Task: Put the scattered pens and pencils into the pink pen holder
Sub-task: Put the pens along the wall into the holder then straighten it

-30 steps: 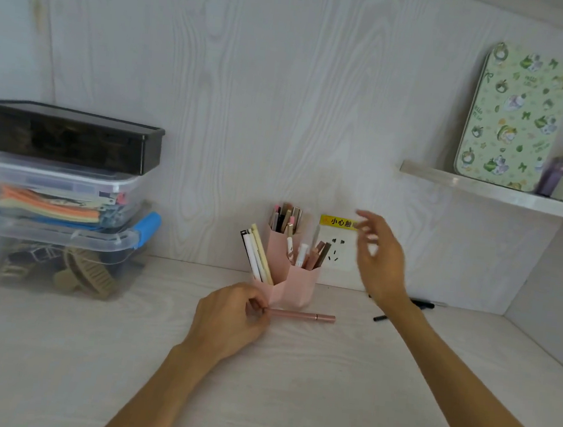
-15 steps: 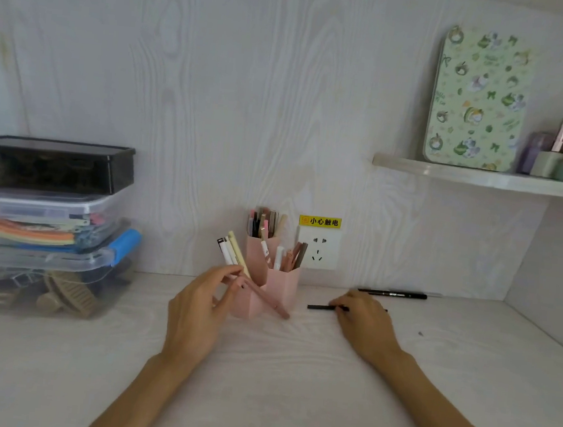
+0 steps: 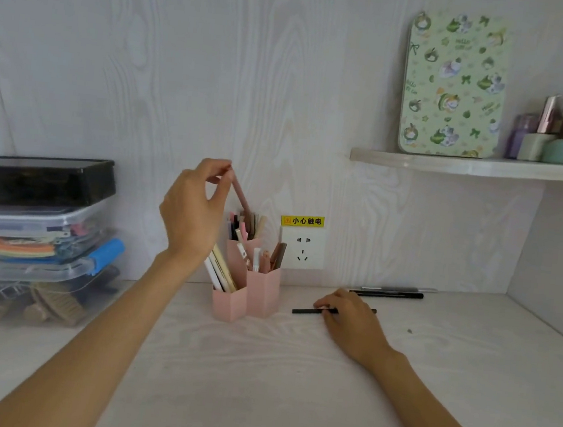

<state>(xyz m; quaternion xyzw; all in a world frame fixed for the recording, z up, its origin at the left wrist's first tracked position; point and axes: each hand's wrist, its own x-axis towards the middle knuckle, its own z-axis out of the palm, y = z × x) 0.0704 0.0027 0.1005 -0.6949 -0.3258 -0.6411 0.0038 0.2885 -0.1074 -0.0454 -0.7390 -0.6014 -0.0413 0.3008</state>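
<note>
The pink pen holder (image 3: pixel 262 295) stands on the desk near the back wall, with several pens and pencils in its compartments. My left hand (image 3: pixel 192 211) is raised above it and pinches the top of a pink pen (image 3: pixel 242 197), whose lower end dips among the pens in the tall rear compartment. On the desk to the right, my right hand (image 3: pixel 352 320) has its fingers curled over a black pen (image 3: pixel 308 310) that lies flat. Two more dark pens (image 3: pixel 389 292) lie by the wall behind that hand.
Stacked plastic storage boxes (image 3: pixel 30 234) stand at the left of the desk. A wall socket (image 3: pixel 302 248) with a yellow label is behind the holder. A shelf (image 3: pixel 477 165) at upper right carries a green tin and small bottles. A side wall closes the desk at right.
My left hand lifted the pink pen from the desk up over the holder and tipped its end into the rear compartment. My right hand came down onto the black pen.
</note>
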